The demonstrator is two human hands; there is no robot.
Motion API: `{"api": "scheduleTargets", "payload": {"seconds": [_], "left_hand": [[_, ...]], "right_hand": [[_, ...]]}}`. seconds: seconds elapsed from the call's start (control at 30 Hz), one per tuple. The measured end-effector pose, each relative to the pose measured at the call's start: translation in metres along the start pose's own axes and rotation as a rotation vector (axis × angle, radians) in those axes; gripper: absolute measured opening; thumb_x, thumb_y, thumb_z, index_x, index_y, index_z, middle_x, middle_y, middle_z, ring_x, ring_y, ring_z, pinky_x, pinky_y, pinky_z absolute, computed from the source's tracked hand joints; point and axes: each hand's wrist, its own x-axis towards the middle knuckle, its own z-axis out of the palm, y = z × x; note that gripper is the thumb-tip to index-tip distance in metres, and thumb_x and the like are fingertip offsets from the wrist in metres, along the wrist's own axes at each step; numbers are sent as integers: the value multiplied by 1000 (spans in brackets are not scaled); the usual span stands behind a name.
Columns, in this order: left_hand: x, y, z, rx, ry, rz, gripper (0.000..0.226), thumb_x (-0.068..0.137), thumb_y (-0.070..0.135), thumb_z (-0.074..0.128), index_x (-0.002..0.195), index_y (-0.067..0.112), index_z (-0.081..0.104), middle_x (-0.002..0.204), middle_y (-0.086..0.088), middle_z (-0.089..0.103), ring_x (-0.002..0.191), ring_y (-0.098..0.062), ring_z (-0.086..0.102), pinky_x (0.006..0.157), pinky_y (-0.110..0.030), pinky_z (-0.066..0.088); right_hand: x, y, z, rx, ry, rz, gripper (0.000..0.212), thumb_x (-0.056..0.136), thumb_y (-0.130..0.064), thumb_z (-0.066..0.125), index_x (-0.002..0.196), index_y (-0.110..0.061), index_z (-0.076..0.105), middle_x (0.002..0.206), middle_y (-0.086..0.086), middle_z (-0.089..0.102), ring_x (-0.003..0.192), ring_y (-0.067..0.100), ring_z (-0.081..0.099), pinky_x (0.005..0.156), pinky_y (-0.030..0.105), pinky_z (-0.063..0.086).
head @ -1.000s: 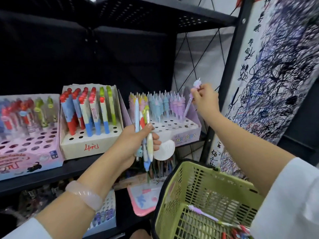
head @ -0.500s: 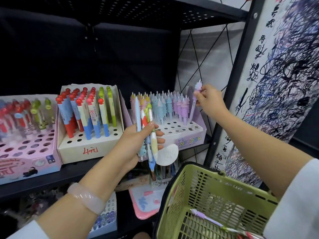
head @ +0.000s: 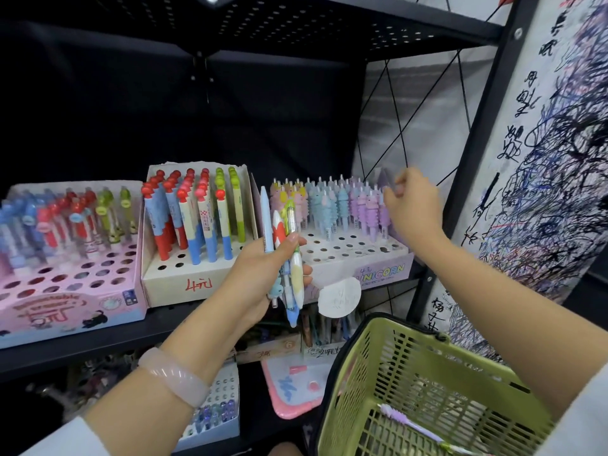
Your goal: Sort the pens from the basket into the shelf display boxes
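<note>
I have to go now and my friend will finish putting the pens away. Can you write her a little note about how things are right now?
Left hand: grips a bunch of mixed pens in front of the shelf.
Right hand: fingers curled at the right end of the unicorn box, beside the purple pens; I cannot tell if it holds one.
Green basket: hangs on the right arm, with a purple pen lying inside.
Done: the unicorn box's back rows are filled.
Left: the bunch and the basket's pens need sorting; all three boxes have free holes.
</note>
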Motion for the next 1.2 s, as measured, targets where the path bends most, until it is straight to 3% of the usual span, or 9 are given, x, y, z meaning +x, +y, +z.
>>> {"api": "scheduleTargets", "payload": {"seconds": [0.1,0.2,0.3,0.47,0.67,0.8,0.9,1.07,1.2], "left_hand": [[-4,2,-2,13,12,20,16,89,25,59,87,10,65,55,-8,66,55,-19,66,53,-29,56],[-11,4,-6,27,34,60,12,87,20,61,84,9,63,53,-6,65,53,-18,66,49,-26,54],[-19,8,-18,66,59,88,13,88,22,61,83,10,61,54,-4,66,54,-17,67,51,-27,55],[-32,20,-57,144,177,118,15,92,27,54,91,16,64,72,-1,72,68,-18,69,59,-29,56],[-64,34,-122,102,272,138,20,96,31,45,102,13,50,62,-5,64,41,-15,50,43,-26,47],[-76,48,-159,108,438,209,16,98,27,43,90,13,44,63,-4,54,38,-12,49,42,-24,46],[-83,61,-182,113,480,231,19,97,29,45,91,11,48,68,-5,55,41,-10,54,45,-23,48],[-88,70,-207,100,454,251,14,95,28,48,93,15,54,73,-7,60,46,-10,59,47,-21,51],[-87,69,-216,82,431,252,16,94,30,49,95,14,54,69,-4,62,49,-11,59,49,-23,52]], "right_hand": [[-26,-48,6,388,-339,36,11,92,-26,54,83,-19,55,76,-6,57,62,6,51,56,18,44],[-56,-85,18,508,-652,3,18,89,-38,58,81,-22,58,72,-6,59,55,0,54,51,14,47],[-68,-107,26,572,-656,-56,24,88,-32,62,75,-12,58,60,-1,55,46,-2,52,48,13,46],[-71,-137,35,681,-723,-28,26,92,-23,58,89,1,65,77,8,60,68,9,59,69,20,56],[-66,-202,47,819,-536,-73,14,91,-17,58,100,-6,61,74,1,68,67,7,66,72,25,57],[-72,-246,70,676,-434,-217,7,89,-21,60,91,-16,56,79,-1,70,80,11,67,77,22,53],[-75,-274,92,528,-413,-307,10,90,-18,59,93,-15,51,78,-3,64,76,9,60,63,9,43],[-80,-295,122,263,-504,-330,21,93,-10,53,111,-2,48,105,17,62,91,28,61,79,39,52],[-83,-295,134,89,-541,-370,30,92,-3,48,121,2,43,108,21,59,81,28,56,51,27,39]]}}
